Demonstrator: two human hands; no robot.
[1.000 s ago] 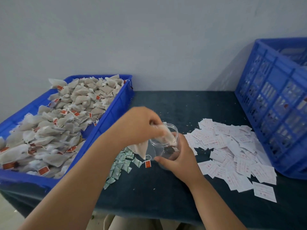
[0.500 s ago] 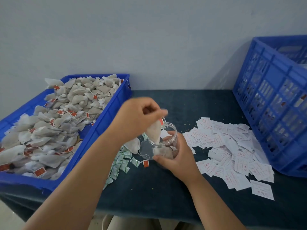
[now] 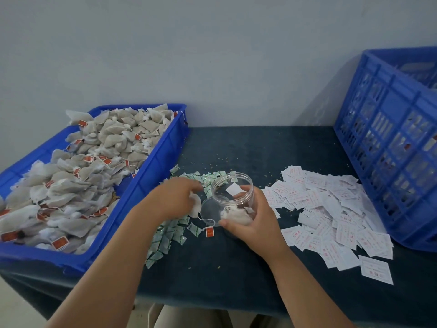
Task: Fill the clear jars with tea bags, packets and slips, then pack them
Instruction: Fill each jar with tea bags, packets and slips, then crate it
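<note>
You're early on: your right hand (image 3: 251, 224) curls its fingers round the jar (image 3: 233, 185), which has a tea bag (image 3: 236, 218) or two and perhaps a slip (image 3: 233, 188) inside, while your left hand (image 3: 175, 200) pinches a loose tea bag (image 3: 195, 207).

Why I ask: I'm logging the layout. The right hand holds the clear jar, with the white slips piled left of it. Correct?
Not quite: the head view shows the white slips piled to the right of the clear jar, between it and the blue crate. The right hand does hold the jar.
</note>
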